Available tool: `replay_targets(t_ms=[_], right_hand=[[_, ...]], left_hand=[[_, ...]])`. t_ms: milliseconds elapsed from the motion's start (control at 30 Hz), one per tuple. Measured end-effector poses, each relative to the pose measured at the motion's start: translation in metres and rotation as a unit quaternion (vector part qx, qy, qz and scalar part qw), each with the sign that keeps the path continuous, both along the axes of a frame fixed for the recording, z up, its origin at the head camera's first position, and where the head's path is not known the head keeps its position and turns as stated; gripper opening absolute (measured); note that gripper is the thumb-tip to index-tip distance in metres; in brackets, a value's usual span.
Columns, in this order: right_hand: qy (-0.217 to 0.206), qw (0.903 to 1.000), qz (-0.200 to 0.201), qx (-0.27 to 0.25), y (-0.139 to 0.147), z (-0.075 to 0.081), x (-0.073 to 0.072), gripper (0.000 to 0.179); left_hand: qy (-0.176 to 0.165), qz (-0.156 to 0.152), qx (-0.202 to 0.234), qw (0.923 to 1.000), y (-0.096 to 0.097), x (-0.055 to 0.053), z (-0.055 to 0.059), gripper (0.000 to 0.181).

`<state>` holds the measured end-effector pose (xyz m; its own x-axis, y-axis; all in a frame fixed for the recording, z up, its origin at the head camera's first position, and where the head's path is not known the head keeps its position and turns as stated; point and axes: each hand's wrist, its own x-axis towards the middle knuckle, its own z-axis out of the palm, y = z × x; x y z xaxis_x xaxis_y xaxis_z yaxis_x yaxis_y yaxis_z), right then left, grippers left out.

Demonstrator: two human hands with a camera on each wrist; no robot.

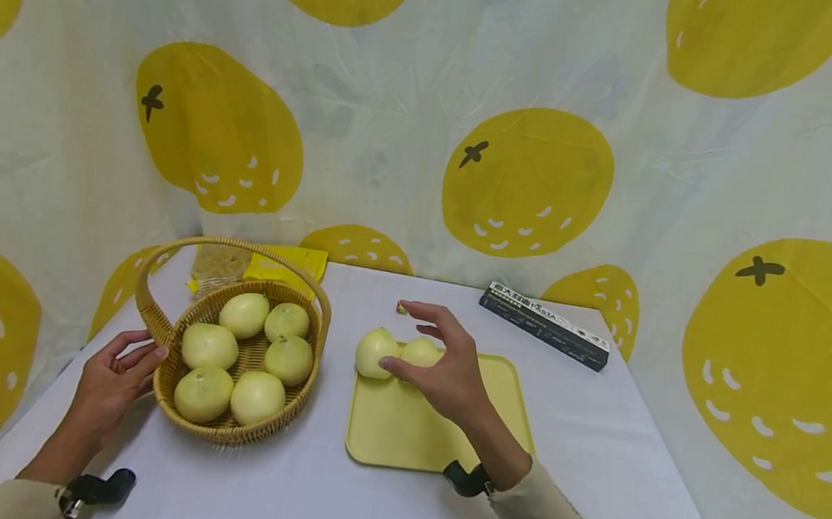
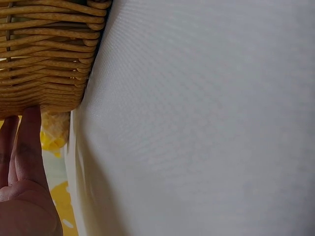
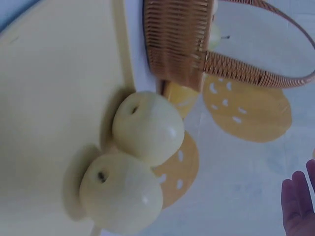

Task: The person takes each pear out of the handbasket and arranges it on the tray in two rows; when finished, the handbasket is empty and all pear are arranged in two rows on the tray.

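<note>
In the head view, a wicker basket (image 1: 222,433) with an arched handle stands at left, holding several pale yellow-green pears (image 1: 209,347). My left hand (image 1: 115,377) touches its left side, the thumb at the rim. The left wrist view shows straight fingers (image 2: 30,142) against the woven outer wall. Two pears (image 1: 375,352) sit side by side on the far left part of a yellow tray (image 1: 436,437). Above them is my right hand (image 1: 446,371), thumb and fingers spread wide, partly hiding the right-hand pear (image 3: 120,194). In the right wrist view its fingers (image 3: 298,196) are apart from both pears.
A black pasta box (image 1: 545,326) lies at the back right. Behind the basket is a yellow-and-clear food packet (image 1: 295,265). A small reddish-gold object (image 1: 401,307) shows near the right fingertips. A lemon-patterned cloth (image 1: 380,164) hangs behind the white-covered table (image 1: 273,496).
</note>
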<state>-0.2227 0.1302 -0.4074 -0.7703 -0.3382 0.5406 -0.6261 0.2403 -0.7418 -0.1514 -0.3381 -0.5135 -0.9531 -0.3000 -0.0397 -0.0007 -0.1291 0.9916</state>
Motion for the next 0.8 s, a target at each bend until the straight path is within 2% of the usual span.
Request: replay_targets(t_ms=[200,433,633,800], right_hand=[[0.009,0.9996,0.025,-0.009,-0.018,-0.003,0.007,0.071],[-0.018,0.9978,0.061,-0.016,-0.043,-0.012,0.013,0.067],[-0.016,0.9978,0.063,-0.012,-0.067,-0.019,0.015,0.065],[-0.020,0.9973,0.064,-0.029,-0.086,-0.023,0.013,0.058]], left_hand=[[0.024,-0.009,-0.001,0.9997,0.000,0.002,-0.002,0.030],[0.037,-0.006,-0.003,0.9993,-0.001,0.001,-0.002,0.029],[0.036,-0.009,-0.004,0.9993,0.000,0.002,-0.003,0.030],[0.036,-0.004,-0.007,0.9993,0.000,0.000,-0.003,0.030]])
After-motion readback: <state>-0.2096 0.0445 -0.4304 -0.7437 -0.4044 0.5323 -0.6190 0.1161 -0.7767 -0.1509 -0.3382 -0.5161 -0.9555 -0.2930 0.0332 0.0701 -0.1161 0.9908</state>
